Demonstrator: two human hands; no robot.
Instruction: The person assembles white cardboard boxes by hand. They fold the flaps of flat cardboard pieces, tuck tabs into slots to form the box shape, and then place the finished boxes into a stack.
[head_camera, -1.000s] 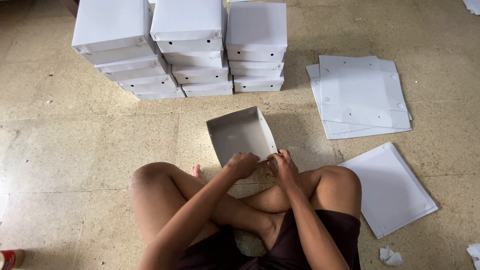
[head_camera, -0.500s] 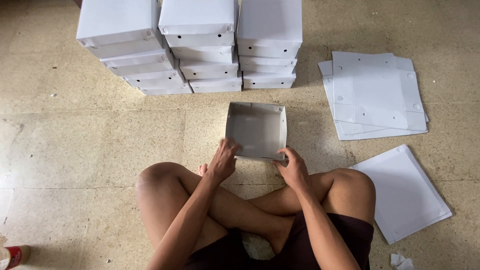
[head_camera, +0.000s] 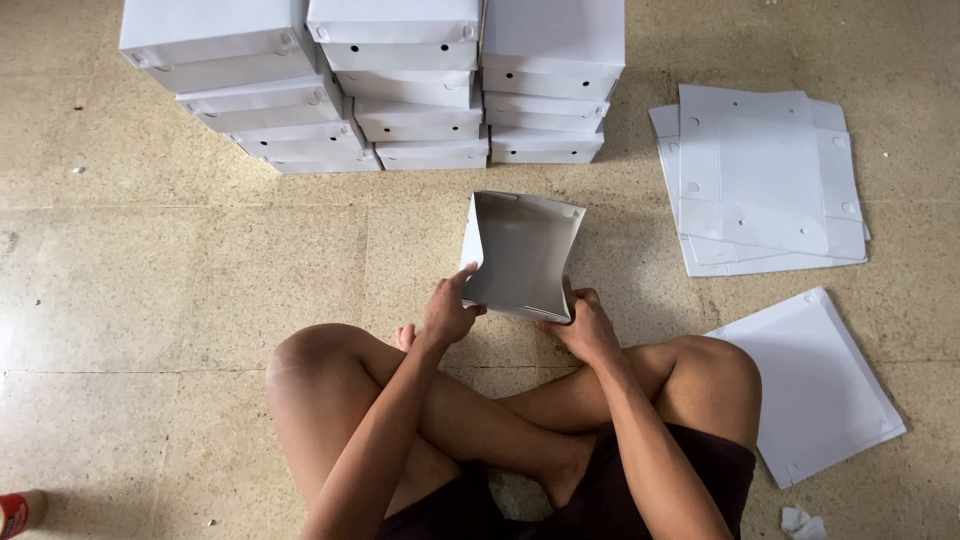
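At the far left on the floor (head_camera: 150, 300) rise the stacks of finished white boxes (head_camera: 380, 80). In the middle the left hand (head_camera: 447, 315) and right hand (head_camera: 585, 328) each keep a closed grip on the half-folded box (head_camera: 520, 255) — it is now tipped up on its near edge, no longer lying flat, so the folding goes on. Flat sheets (head_camera: 765, 180) wait at the right.

I see my left hand (head_camera: 447, 312) and right hand (head_camera: 585, 325) gripping the near edge of a half-folded white box (head_camera: 522, 252), tilted up above my crossed legs (head_camera: 480, 410). Beyond the box, three stacks of finished white boxes (head_camera: 400, 80) stand on the tiled floor (head_camera: 150, 270). Right of the box lies a pile of flat sheets (head_camera: 765, 180); nearer me, right of the box, a single flat sheet (head_camera: 815, 380).
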